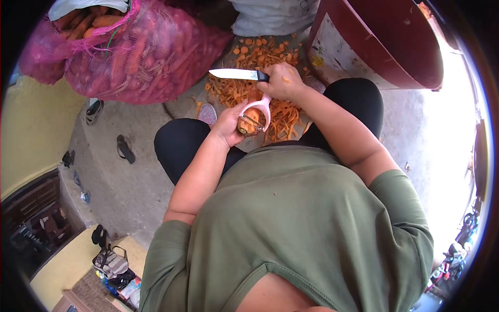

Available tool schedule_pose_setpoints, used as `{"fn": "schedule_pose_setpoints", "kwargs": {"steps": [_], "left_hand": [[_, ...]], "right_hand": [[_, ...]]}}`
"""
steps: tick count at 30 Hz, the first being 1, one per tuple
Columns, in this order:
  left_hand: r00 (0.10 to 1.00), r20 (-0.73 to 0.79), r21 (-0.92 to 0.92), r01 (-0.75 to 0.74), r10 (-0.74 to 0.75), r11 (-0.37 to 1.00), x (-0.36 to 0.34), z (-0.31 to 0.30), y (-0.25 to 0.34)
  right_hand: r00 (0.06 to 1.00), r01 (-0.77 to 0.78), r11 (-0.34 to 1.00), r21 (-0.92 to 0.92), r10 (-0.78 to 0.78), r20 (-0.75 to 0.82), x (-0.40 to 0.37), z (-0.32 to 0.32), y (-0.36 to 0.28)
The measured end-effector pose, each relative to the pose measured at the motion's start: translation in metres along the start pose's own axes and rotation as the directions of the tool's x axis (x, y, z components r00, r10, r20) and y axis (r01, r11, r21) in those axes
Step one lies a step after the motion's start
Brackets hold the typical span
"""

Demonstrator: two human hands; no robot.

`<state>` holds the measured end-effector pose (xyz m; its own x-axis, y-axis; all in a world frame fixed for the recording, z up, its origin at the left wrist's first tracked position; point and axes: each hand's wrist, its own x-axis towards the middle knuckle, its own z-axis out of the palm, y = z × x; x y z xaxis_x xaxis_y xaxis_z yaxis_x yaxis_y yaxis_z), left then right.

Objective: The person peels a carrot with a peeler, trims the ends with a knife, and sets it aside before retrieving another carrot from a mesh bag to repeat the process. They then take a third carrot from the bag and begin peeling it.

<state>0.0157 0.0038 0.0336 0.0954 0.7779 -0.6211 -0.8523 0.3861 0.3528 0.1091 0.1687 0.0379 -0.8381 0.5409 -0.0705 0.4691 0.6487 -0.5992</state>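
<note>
My left hand (227, 125) is wrapped round a carrot (249, 120), its thick end pointing down toward my lap. A pink peeler (264, 107) lies with its blade across that carrot. My right hand (283, 82) grips the peeler's handle and, with it, the black handle of a knife (234, 74), whose blade points left. A bit of orange peel sticks to the back of my right hand. Beneath both hands, orange peelings (283, 122) and cut round ends (254, 49) are heaped on the floor.
A pink mesh sack of carrots (140, 57) stands at the upper left, a white sack (275, 18) at the top. The large red-brown tub (384, 44) is at the upper right. Slippers (125, 148) lie on the concrete floor at the left.
</note>
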Motion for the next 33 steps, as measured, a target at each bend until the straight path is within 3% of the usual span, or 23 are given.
{"fn": "schedule_pose_setpoints", "kwargs": {"steps": [1, 3, 4, 5, 8, 11, 14, 15, 16, 19, 20, 21, 23, 25, 27, 29, 31, 32, 33], "left_hand": [[0.999, 0.048, 0.028, 0.021, -0.022, 0.999, -0.001, -0.004, 0.0], [0.993, 0.092, 0.062, 0.064, -0.07, 0.996, -0.003, -0.006, -0.003], [0.992, 0.088, 0.067, 0.086, -0.092, 0.994, -0.006, -0.004, -0.004], [0.99, 0.083, 0.07, 0.109, -0.115, 0.992, -0.01, -0.002, -0.005], [0.996, 0.017, 0.032, 0.087, -0.088, 0.996, -0.005, -0.008, -0.005], [0.997, -0.059, 0.056, 0.058, -0.055, 0.997, -0.003, -0.002, -0.002], [0.996, -0.065, 0.094, 0.074, -0.068, 0.993, -0.007, -0.006, -0.005], [0.996, -0.053, 0.107, 0.08, -0.075, 0.991, -0.007, -0.007, -0.004], [0.996, -0.031, 0.111, 0.084, -0.081, 0.99, -0.009, -0.005, -0.004], [0.998, -0.001, -0.001, 0.061, -0.061, 0.998, -0.007, -0.007, -0.007], [0.998, -0.04, 0.024, 0.044, -0.043, 0.999, -0.007, -0.005, -0.006], [0.996, -0.081, 0.049, 0.028, -0.024, 0.998, -0.008, 0.0, -0.003], [0.996, -0.09, 0.067, 0.03, -0.024, 0.997, -0.007, 0.0, -0.003], [0.998, -0.021, 0.062, 0.067, -0.065, 0.996, -0.007, -0.006, -0.005], [0.997, -0.019, 0.081, 0.076, -0.075, 0.994, -0.011, -0.009, -0.005], [0.996, -0.054, 0.086, 0.076, -0.071, 0.993, -0.014, -0.007, -0.004], [0.991, -0.122, 0.076, 0.063, -0.054, 0.995, -0.013, -0.002, -0.003], [0.993, -0.102, 0.086, 0.068, -0.059, 0.994, -0.01, -0.004, -0.003], [0.994, -0.086, 0.093, 0.075, -0.067, 0.993, -0.006, -0.008, -0.004]], "right_hand": [[1.0, -0.008, 1.0, -0.015, 0.008, -0.007, -0.001, -0.001, 0.001], [0.954, -0.3, 0.951, 0.079, 0.301, -0.002, 0.014, -0.018, 0.021], [0.923, -0.382, 0.924, -0.037, 0.383, 0.042, 0.024, -0.028, 0.037], [0.925, -0.371, 0.928, -0.02, 0.368, -0.097, 0.03, -0.022, 0.054], [0.94, -0.333, 0.942, 0.048, 0.328, 0.096, 0.015, -0.024, 0.011], [0.993, 0.047, 0.995, -0.084, -0.038, 0.108, -0.01, -0.001, -0.01], [0.972, -0.21, 0.976, -0.065, 0.215, 0.096, 0.005, -0.009, 0.009], [0.96, -0.279, 0.959, -0.047, 0.277, -0.03, 0.015, -0.009, 0.028], [0.954, -0.294, 0.956, -0.016, 0.293, -0.059, 0.021, -0.017, 0.042], [0.955, -0.282, 0.956, 0.084, 0.288, -0.068, 0.017, -0.021, 0.022], [0.969, -0.248, 0.966, 0.075, 0.246, 0.03, 0.009, -0.02, 0.006], [0.995, -0.09, 0.996, 0.012, 0.089, 0.035, 0.001, -0.012, -0.002], [0.991, -0.081, 0.997, -0.01, 0.082, 0.103, 0.001, -0.006, 0.002], [0.964, -0.263, 0.962, -0.073, 0.26, -0.045, 0.016, -0.006, 0.029], [0.911, -0.411, 0.91, -0.049, 0.41, -0.037, 0.029, -0.023, 0.055], [0.932, -0.357, 0.933, -0.048, 0.352, -0.088, 0.029, -0.019, 0.05], [0.939, -0.317, 0.948, 0.001, 0.314, 0.138, 0.016, -0.016, 0.016], [0.965, -0.178, 0.981, -0.072, 0.188, 0.182, 0.007, -0.022, 0.003], [0.951, -0.257, 0.965, -0.058, 0.263, 0.16, 0.01, -0.02, 0.009]]}}
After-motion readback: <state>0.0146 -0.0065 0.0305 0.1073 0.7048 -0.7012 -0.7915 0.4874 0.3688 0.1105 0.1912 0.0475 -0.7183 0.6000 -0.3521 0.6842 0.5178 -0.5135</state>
